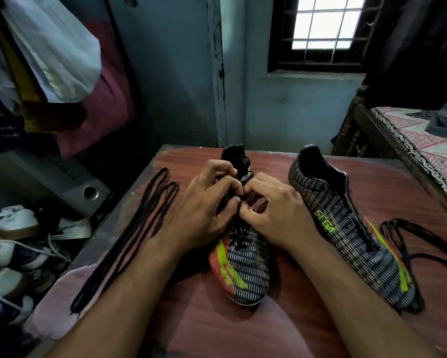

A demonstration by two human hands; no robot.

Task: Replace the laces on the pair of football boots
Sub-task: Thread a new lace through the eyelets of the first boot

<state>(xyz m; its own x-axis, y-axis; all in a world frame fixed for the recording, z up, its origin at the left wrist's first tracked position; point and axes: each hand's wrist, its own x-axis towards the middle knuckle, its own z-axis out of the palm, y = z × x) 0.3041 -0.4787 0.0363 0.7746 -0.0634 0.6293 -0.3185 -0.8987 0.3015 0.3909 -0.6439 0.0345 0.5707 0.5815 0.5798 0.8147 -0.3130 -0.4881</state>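
Note:
Two dark striped football boots with neon-green and orange marks lie on a reddish wooden table (217,332). The left boot (243,270) points its toe toward me. Both hands meet over its lacing area: my left hand (206,210) and my right hand (274,210) have fingers curled and pinch the black lace there. Most of that lace is hidden by my fingers. The right boot (346,228) lies unlaced to the right. A folded black lace (129,236) lies stretched out on the table's left side. Another loose black lace (411,244) curls beside the right boot.
Left of the table, several shoes (18,241) and a grey speaker (69,187) sit on the floor below hanging clothes (54,60). A bed with a patterned cover (424,151) stands at the right. A barred window (325,24) is in the wall ahead.

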